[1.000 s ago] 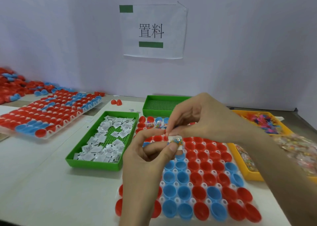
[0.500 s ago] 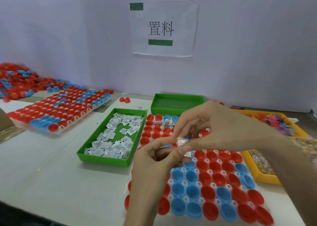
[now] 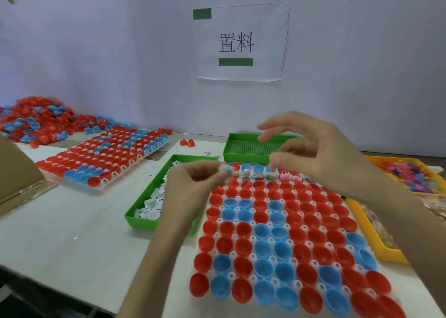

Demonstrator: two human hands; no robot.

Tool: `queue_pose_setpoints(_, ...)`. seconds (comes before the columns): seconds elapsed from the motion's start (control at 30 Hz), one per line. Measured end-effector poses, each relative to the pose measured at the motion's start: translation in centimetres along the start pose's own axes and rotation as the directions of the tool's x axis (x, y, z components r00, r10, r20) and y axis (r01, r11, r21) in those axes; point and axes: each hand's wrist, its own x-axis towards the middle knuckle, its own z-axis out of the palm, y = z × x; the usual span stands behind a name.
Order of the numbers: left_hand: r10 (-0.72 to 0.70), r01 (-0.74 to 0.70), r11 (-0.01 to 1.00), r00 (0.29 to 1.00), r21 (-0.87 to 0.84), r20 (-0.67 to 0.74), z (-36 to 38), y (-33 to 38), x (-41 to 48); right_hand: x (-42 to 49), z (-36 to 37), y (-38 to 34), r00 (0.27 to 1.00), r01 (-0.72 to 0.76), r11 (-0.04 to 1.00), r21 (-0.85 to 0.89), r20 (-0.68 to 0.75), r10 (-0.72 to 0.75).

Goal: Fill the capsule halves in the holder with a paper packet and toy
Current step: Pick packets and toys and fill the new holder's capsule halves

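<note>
White bench (image 3: 72, 233) against a pale wall carries the holder (image 3: 272, 259) of red and blue capsule halves (image 3: 243, 231). Only its far row (image 3: 260, 176) looks filled, so I judge most of the job remains. The left hand (image 3: 193, 185) has its grip pinched on a small clear packet (image 3: 228, 170) over the holder's far-left corner, while the right hand (image 3: 313, 153) hovers released, fingers spread, above that row.
</note>
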Motion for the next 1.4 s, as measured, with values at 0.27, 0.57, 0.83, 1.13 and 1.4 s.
queue_pose_setpoints(0.27,0.140,-0.343,0.620,0.933,0.705,0.331,0.9,-2.8,11.4,0.5,-1.8,1.5,0.994,0.047,0.997,0.053,-0.100,-0.041)
queue_pose_setpoints(0.57,0.003,-0.442,0.341,0.883,0.830,0.469,3.6,-5.2,13.7,0.7,-3.2,1.8,0.991,0.082,0.992,0.097,-0.113,-0.071)
queue_pose_setpoints(0.83,-0.046,-0.463,0.295,0.867,0.836,0.496,4.2,-4.8,13.9,0.5,-3.8,1.9,0.988,0.090,0.989,0.114,-0.134,-0.074)
queue_pose_setpoints(1.13,-0.040,-0.472,0.292,0.863,0.832,0.503,4.5,-4.6,14.1,0.4,-4.2,2.0,0.988,0.065,0.990,0.123,-0.146,-0.046)
queue_pose_setpoints(1.4,0.001,-0.492,0.337,0.853,0.802,0.522,3.9,-5.1,14.0,0.0,-6.4,4.1,0.969,0.049,0.995,0.088,-0.247,-0.026)
